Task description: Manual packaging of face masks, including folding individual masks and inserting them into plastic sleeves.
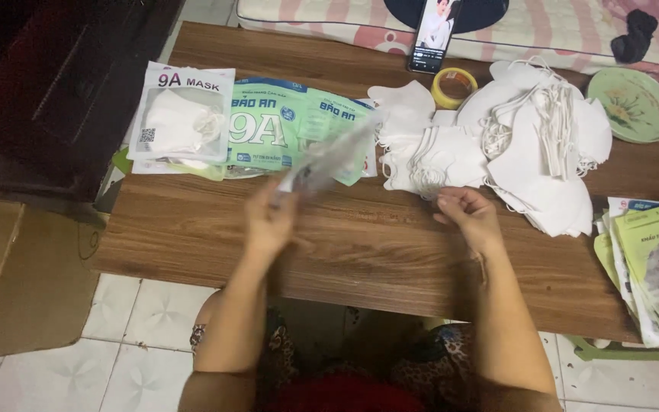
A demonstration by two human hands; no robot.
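A: What is held by the left hand [268, 217]?

B: A clear plastic pouch [329, 156] is pinched at its lower end by the left hand. The pouch is blurred, so it seems to be in motion, and it is lifted over the wooden table [360, 244], just in front of the green printed packets [284, 126].

A: And the right hand [467, 214]?

B: It is loosely curled, with the fingers bent together. Whether something thin is caught in it cannot be told. It is placed just below the small pile of white masks [421, 164], near but apart from it.

A: How should this step be done well, in your opinion?

B: The pouch should probably be kept by one edge only, so that its mouth is not closed by the grip. A single mask should be taken from the top of the pile, because the ear loops look tangled and two could be pulled at once.

A: How are the arms posed?

B: Both forearms are stretched forward from the body over the near edge of the table. The left wrist is raised and turned a little inward; the right wrist is lower and is kept closer to the table surface. A bigger heap of masks [543, 152] is lying further to the right.
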